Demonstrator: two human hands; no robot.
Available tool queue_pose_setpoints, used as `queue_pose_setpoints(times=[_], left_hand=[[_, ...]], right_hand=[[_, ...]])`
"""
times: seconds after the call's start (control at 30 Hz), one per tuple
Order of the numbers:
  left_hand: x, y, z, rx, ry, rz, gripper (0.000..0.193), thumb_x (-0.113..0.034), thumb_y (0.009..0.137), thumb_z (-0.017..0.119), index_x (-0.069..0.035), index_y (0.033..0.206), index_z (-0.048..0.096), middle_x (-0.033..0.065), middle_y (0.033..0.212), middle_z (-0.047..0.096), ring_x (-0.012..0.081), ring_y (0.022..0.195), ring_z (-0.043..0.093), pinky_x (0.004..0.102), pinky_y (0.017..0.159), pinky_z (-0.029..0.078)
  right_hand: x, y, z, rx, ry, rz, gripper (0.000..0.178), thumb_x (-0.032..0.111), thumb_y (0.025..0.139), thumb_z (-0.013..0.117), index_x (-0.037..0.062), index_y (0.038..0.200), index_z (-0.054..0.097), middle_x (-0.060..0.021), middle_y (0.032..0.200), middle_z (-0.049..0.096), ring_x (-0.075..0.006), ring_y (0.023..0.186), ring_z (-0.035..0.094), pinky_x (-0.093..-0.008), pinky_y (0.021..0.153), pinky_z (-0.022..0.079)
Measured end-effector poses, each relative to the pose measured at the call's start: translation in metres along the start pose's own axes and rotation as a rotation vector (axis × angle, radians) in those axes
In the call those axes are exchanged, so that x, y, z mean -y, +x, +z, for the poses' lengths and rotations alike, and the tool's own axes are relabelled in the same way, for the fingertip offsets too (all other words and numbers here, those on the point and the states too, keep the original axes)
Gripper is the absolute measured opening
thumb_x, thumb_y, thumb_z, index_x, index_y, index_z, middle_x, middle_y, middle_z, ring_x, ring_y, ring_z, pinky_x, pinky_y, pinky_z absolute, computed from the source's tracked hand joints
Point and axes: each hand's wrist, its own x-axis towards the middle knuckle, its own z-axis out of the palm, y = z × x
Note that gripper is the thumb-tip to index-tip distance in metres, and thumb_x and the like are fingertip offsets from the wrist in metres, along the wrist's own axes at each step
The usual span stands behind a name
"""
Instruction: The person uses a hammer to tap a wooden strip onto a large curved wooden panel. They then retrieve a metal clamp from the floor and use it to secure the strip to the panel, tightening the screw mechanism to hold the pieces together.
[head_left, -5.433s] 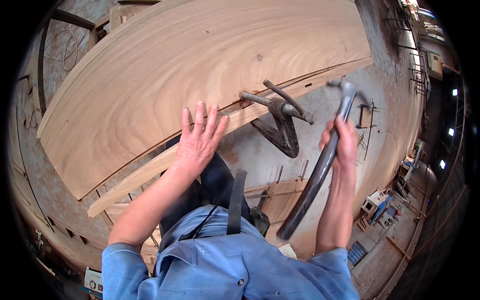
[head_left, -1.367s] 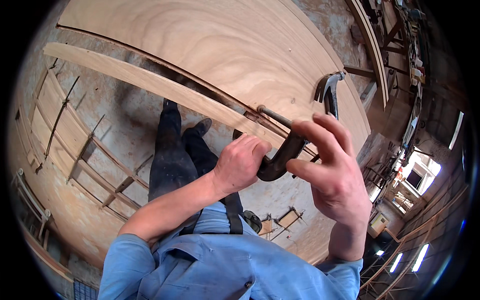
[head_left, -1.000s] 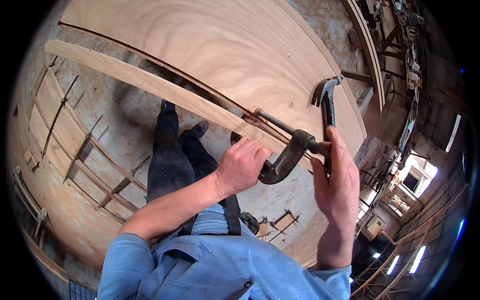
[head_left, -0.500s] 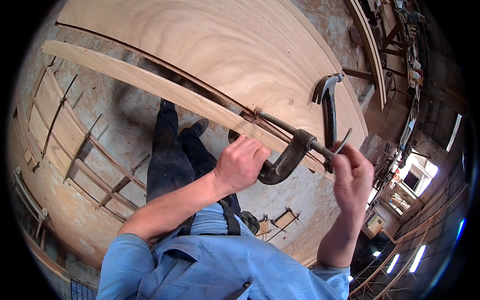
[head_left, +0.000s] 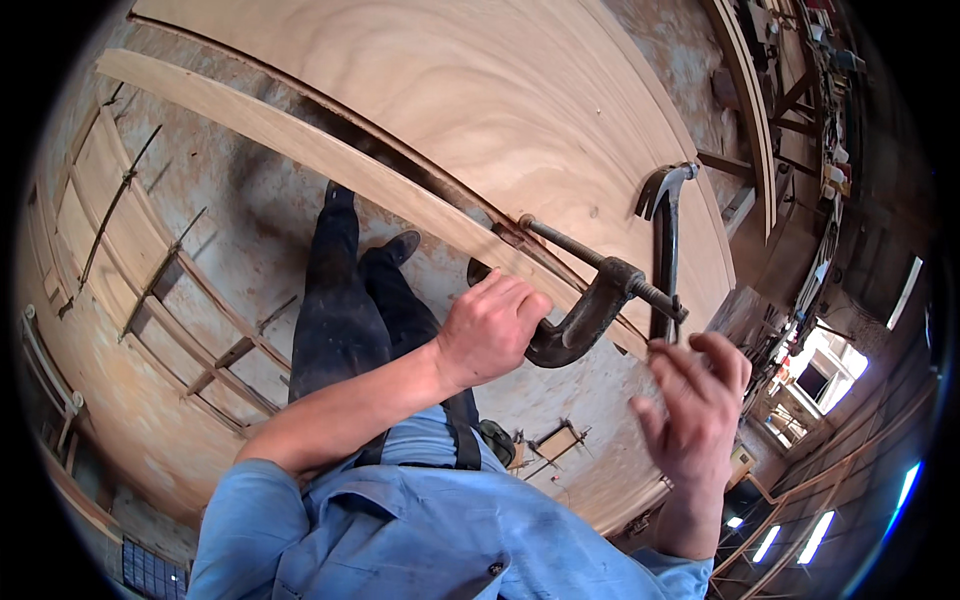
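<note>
A dark metal C-clamp (head_left: pixel 590 318) spans the long wooden strip (head_left: pixel 290 140) and the near edge of a broad curved wooden panel (head_left: pixel 470 110). My left hand (head_left: pixel 488 328) is closed round the clamp's frame at the strip's near side; its fingertips are partly hidden. Beside the outer end of the clamp's screw (head_left: pixel 655 297), my right hand (head_left: pixel 695 405) has its fingers spread, slightly blurred. The fingertips are close to the screw's crossbar, and I cannot tell whether they touch it. On the panel lies a claw hammer (head_left: pixel 664 250), its handle running behind the screw end.
At the left, a slatted wooden frame (head_left: pixel 190 290) with clamps across it is on the stained floor. My legs (head_left: pixel 345 300) are below the strip. Another long curved timber (head_left: pixel 750 120) runs at the upper right, near a cluttered bench. A small clamped piece (head_left: pixel 557 440) is lower down.
My right hand has let go of the clamp's crossbar, spread its fingers and dropped slightly. The crossbar has turned from pointing up to pointing down. My left hand keeps its hold.
</note>
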Motion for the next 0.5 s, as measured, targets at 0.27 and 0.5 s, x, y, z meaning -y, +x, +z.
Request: queue_pose_setpoints(times=[0.27, 0.5], left_hand=[[0.0, 0.002, 0.001, 0.003, 0.021, -0.009, 0.012, -0.002, 0.074, 0.057, -0.006, 0.085, 0.052, 0.0087, 0.073, 0.052, 0.0274, 0.071, 0.057, 0.038, 0.067, 0.048], [0.003, 0.001, 0.001, -0.008, 0.003, 0.027, 0.013, -0.001, 0.074, 0.056, -0.006, 0.085, 0.052, 0.0096, 0.074, 0.052, 0.0279, 0.071, 0.058, 0.0382, 0.068, 0.048]], right_hand=[[-0.011, 0.043, 0.029, -0.218, 0.989, 0.571, 0.035, 0.006, 0.088, 0.059, -0.0022, 0.122, 0.063, -0.017, 0.106, 0.064, -0.0238, 0.095, 0.061, -0.0382, 0.085, 0.049], [0.007, 0.05, 0.007, -0.102, 0.195, -0.277, 0.031, 0.006, 0.07, 0.068, 0.0136, 0.1, 0.069, -0.002, 0.104, 0.065, -0.0275, 0.106, 0.055, -0.0456, 0.095, 0.042]])
